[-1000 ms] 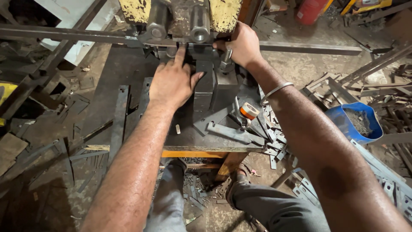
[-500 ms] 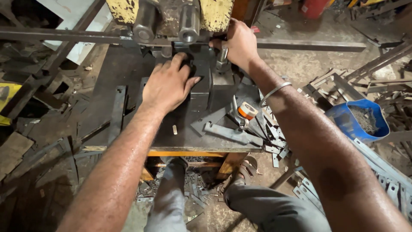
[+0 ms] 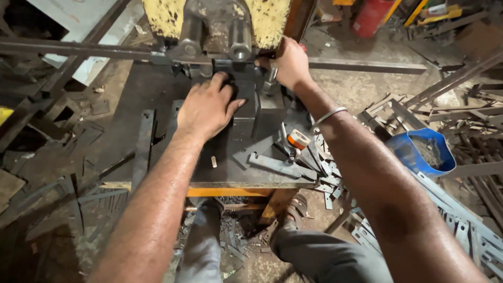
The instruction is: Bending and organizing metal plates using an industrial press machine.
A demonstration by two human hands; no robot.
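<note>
Steel bar (image 3: 78,49) is fed across the yellow press (image 3: 264,21), under two rollers. Left hand (image 3: 207,107) is laid flat on the dark table (image 3: 157,141), fingers together. Right hand (image 3: 291,63) is wrapped round a bolt (image 3: 271,78). One orange tape roll (image 3: 298,139) among cut strips. One blue tub (image 3: 419,157) holds metal scrap.

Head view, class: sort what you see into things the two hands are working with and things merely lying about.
In hand:
- left hand, flat on the dark metal block
- right hand, at the yellow press
- long steel bar running through the press

Lying about:
- tape roll
- blue tub
- red cylinder
- loose metal strips
</note>
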